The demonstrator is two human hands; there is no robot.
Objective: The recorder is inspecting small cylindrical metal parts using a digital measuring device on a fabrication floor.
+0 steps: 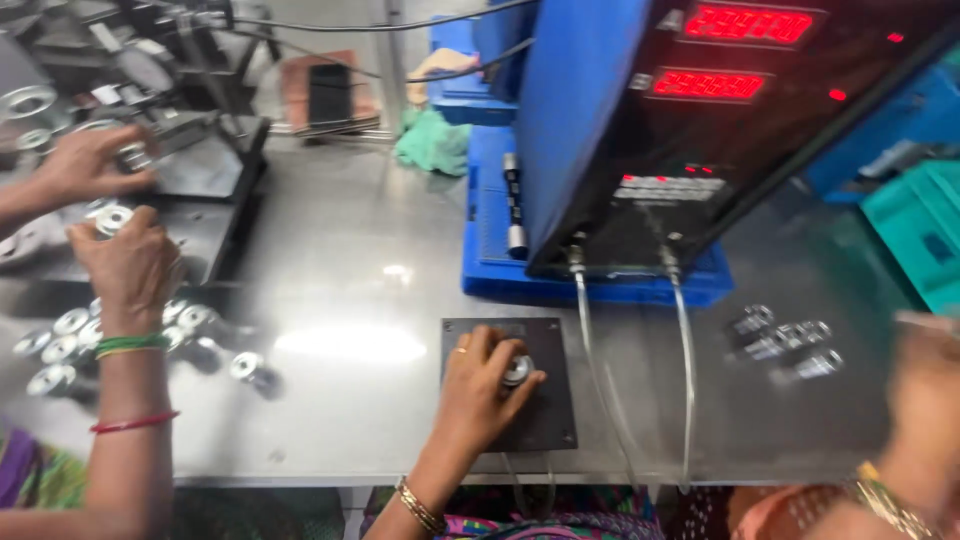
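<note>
My left hand (pixel 480 385) rests on a dark square plate (pixel 550 420) near the table's front edge, with its fingers closed around a small shiny metal ring part (pixel 517 370). At the right edge is my right hand (pixel 925 395), blurred by motion, so I cannot tell what its fingers hold. It is just right of several shiny metal parts (pixel 785 342) lying on the steel table (pixel 350 280).
A black gauge box with red digit displays (pixel 700 130) stands on a blue tray (pixel 590 285), with two clear hoses (pixel 683 380) hanging to the front. At the left a co-worker's hands (pixel 125 265) handle metal rings (pixel 60 345) beside a dark fixture (pixel 200 170). A green cloth (pixel 432 140) lies behind.
</note>
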